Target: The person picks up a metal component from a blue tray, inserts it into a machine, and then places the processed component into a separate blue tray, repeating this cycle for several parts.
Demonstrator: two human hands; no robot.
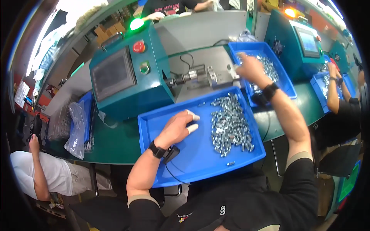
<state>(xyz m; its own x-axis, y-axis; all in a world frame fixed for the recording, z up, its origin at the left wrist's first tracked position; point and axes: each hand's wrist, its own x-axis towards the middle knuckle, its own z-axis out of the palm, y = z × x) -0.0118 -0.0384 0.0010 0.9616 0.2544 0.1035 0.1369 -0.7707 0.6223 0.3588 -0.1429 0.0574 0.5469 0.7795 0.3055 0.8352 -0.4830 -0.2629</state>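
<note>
Tabletop (115, 144): dark green, running across the middle of the frame.

Machine (127, 75): teal box with a dark screen, red button and green lamp, upper left of centre; a metal fixture (200, 75) juts from its right side.

Near tray (192, 154): blue, shallow, at centre. It holds a heap of small silver metal parts (229, 125) in its right half, the heap's long axis running from upper centre down toward the lower right. Single parts lie every way; no common direction can be told.

Far tray (287, 82): blue, upper right of centre, holding more silver parts (268, 67).

Left hand (175, 129): resting in the near tray, left of the heap and just apart from it, fingers (192, 116) capped in pale covers and loosely curled, pointing right toward the parts; whether they pinch anything cannot be told. A dark wristband sits on the wrist.

Right hand (250, 69): over the far tray's left edge, beside the fixture, fingers bent downward; grip cannot be told.

Clear plastic bags (75, 131): left of frame.
</note>
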